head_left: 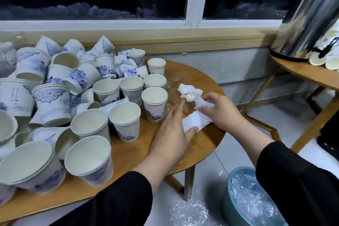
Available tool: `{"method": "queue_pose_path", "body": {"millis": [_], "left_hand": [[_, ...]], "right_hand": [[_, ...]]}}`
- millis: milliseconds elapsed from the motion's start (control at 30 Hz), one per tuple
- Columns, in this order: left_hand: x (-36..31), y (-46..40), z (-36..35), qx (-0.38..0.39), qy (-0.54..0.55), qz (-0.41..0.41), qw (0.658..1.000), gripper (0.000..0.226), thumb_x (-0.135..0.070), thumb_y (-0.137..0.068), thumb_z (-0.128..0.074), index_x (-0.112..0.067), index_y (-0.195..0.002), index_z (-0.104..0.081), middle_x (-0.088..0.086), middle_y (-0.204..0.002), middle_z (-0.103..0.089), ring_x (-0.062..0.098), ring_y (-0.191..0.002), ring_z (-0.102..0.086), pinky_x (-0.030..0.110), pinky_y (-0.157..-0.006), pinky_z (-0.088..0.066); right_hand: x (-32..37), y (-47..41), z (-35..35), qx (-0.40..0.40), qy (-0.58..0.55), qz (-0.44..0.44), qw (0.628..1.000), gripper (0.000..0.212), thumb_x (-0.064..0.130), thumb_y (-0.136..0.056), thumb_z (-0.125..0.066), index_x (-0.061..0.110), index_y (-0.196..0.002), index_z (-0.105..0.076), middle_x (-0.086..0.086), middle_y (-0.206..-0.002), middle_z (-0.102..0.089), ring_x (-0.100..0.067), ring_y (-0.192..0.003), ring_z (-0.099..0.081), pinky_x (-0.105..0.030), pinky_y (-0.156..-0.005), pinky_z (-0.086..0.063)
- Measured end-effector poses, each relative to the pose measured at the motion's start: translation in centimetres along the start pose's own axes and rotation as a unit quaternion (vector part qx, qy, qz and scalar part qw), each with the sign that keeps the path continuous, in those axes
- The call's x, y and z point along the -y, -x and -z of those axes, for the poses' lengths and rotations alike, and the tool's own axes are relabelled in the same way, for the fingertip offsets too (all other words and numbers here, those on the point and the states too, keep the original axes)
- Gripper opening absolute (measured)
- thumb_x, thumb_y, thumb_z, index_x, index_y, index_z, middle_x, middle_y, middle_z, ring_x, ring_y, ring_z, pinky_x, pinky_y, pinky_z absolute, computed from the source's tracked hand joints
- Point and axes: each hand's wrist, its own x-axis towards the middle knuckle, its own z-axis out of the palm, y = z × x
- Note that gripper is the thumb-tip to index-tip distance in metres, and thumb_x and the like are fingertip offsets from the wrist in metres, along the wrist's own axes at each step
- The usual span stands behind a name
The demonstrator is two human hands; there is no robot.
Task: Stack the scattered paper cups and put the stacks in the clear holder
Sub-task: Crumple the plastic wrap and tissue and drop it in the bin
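Cup [52, 103] print: too blurry, unreadable.

White paper cups [60, 97] with blue floral prints are covering the left and middle of the round wooden table [200, 71], many of them lying tipped on their sides in a loose heap toward the window. Nearer the table's middle and front, several short stacks [155, 103] are standing upright with their cream insides showing, set close beside one another. At the front left edge, two larger-looking stacks [88, 161] are leaning slightly, mouths facing up and toward the camera.
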Motion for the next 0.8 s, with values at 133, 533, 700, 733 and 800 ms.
{"method": "queue_pose_path", "body": {"millis": [133, 533, 700, 733, 800], "left_hand": [[0.0, 0.1, 0.2, 0.025, 0.035, -0.004, 0.999, 0.104, -0.046, -0.083, -0.077, -0.031, -0.16, -0.009, -0.007, -0.166, -0.021, 0.008, -0.152, -0.017, 0.02, -0.119, -0.016], [-0.1, 1.7, 2.0, -0.022, -0.014, 0.011, 1.0, 0.021, -0.018, -0.092, -0.066, -0.012, -0.112, -0.063, 0.008, -0.11, -0.067, 0.025, -0.101, -0.058, 0.022, -0.072, -0.028], [0.0, 1.7, 2.0, -0.033, -0.007, 0.011, 0.999, 0.017, -0.014, -0.092, -0.062, -0.01, -0.109, -0.063, 0.008, -0.106, -0.066, 0.024, -0.099, -0.057, 0.023, -0.073, -0.03], [0.0, 1.7, 2.0, -0.039, 0.002, 0.015, 0.999, 0.018, -0.013, -0.091, -0.062, -0.011, -0.11, -0.063, 0.007, -0.107, -0.066, 0.023, -0.099, -0.057, 0.023, -0.074, -0.031], [0.1, 1.5, 2.0, -0.049, 0.024, 0.021, 0.998, 0.023, -0.011, -0.09, -0.063, -0.014, -0.112, -0.063, 0.005, -0.108, -0.068, 0.022, -0.1, -0.057, 0.024, -0.077, -0.037]], "right_hand": [[1.2, 2.6, 0.1, 0.067, -0.109, -0.022, 0.992, 0.011, 0.029, -0.084, -0.077, 0.02, -0.089, -0.073, 0.01, -0.077, -0.068, -0.005, -0.073, -0.057, -0.023, -0.064, -0.041], [3.6, 3.0, 0.4, -0.014, -0.163, 0.01, 0.986, 0.017, 0.029, -0.093, -0.067, 0.013, -0.097, -0.07, -0.004, -0.088, -0.069, -0.009, -0.073, -0.061, -0.021, -0.073, -0.049], [2.6, -2.0, -0.6, 0.02, 0.096, 0.069, 0.993, 0.062, 0.039, -0.088, -0.069, 0.027, -0.144, -0.042, -0.005, -0.149, -0.038, -0.025, -0.139, -0.036, -0.031, -0.112, -0.028], [2.4, -3.1, -0.7, 0.041, 0.112, 0.06, 0.991, 0.072, 0.042, -0.087, -0.069, 0.028, -0.149, -0.034, -0.007, -0.157, -0.027, -0.029, -0.145, -0.027, -0.036, -0.118, -0.024], [1.7, -5.3, -1.0, 0.108, 0.141, 0.036, 0.983, 0.09, 0.047, -0.085, -0.071, 0.032, -0.156, -0.018, -0.005, -0.166, -0.005, -0.031, -0.152, -0.011, -0.043, -0.122, -0.016]]}}
